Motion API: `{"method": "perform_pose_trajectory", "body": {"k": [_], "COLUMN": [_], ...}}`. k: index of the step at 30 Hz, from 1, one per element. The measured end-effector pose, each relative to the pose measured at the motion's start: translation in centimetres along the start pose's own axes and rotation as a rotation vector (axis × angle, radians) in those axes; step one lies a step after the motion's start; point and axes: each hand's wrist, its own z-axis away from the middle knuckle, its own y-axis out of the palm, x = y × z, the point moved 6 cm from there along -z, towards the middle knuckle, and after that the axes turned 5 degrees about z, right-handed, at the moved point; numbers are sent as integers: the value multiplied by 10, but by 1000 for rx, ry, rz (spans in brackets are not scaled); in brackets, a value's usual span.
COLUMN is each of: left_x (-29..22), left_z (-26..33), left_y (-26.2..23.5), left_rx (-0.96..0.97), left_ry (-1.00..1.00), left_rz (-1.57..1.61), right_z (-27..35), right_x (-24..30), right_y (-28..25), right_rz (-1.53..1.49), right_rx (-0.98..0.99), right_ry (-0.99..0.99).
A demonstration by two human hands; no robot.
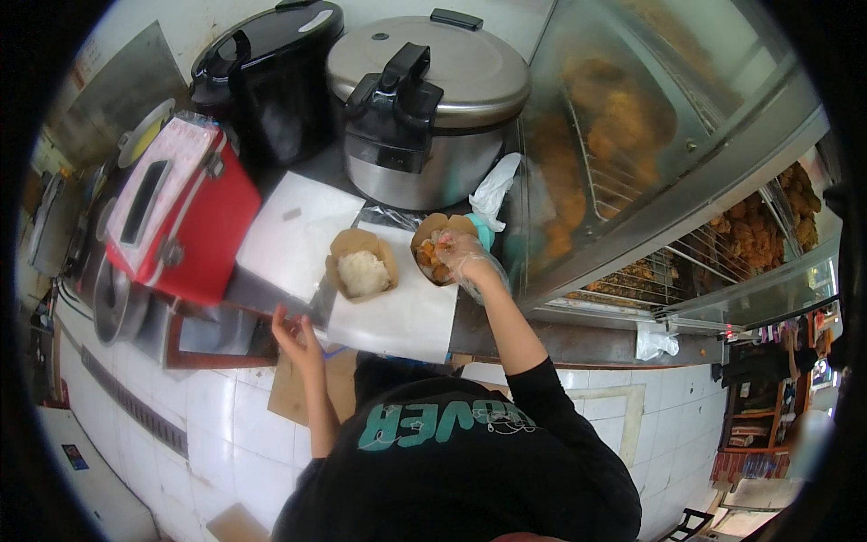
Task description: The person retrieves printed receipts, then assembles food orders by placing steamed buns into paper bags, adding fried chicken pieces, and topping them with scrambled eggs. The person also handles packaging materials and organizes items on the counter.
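I am reaching my right hand (461, 253), covered in a clear plastic glove, into a brown paper box of fried pieces (433, 242), my grip closing loosely on the food inside. That box is sitting on white paper (406, 316) on the table, just beside a second brown paper box of white rice (363, 265). My bare left hand (296, 336) is hovering at the table's near edge, fingers curled and holding nothing. Two large rice cookers (424, 99) are standing behind the boxes.
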Motion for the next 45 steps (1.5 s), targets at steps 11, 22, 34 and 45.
{"method": "perform_pose_trajectory", "body": {"k": [11,22,34,45], "left_x": [4,-13,-7,13], "left_z": [-7,-30,-40,-53], "left_y": [-8,18,28,26], "left_rx": [7,-74,-147,-197], "left_ry": [8,157,244,263], "left_rz": [14,-39,-83,-141], "right_z": [5,351,277,271], "right_x": [10,108,104,94], "right_y": [1,-279,-584,-588], "right_rz": [542,212,653,769], "right_rx": [-120,-906,-1090,-833], "right_ry": [-124,-829,130,263]}}
